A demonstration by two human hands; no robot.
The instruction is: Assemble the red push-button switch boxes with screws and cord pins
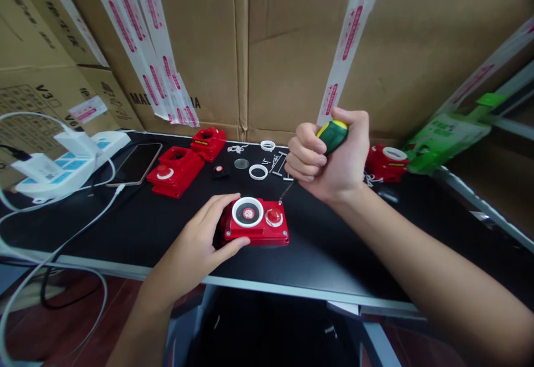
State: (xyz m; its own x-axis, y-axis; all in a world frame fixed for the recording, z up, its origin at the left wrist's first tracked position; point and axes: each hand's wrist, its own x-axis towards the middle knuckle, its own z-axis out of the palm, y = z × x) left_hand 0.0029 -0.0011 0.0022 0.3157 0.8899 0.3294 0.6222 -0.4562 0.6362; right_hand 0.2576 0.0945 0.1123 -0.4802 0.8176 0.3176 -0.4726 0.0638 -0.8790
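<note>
- At the far left, a white power strip (110,142) lies on the black desk (325,261), with white plugs in it and white cords looping down.
- Next comes a phone (136,164), lying flat.
- Then there is a red box (173,184) with a red button and a round hole.
- The left hand (202,233) grips the left end of the work box, thumb on the near side and fingers on the far side.
- Farther back, another red box with a hole (213,150) sits just past the first one.
- A small black part (219,173) lies in front of it.
- The work box (254,235) is red and sits near the front of the desk. It has a white ring around a black disc, and a red button to the right.
- Behind it lie a clear disc (241,163), a loose white ring (258,172) and little metal bits (280,162).
- The right hand (340,164) is closed around the green and yellow handle of a screwdriver (335,138). Its thin tip points down at the work box's far right corner.
- On the right, one more red box (381,172) stands beside a green bag (446,136).
</note>
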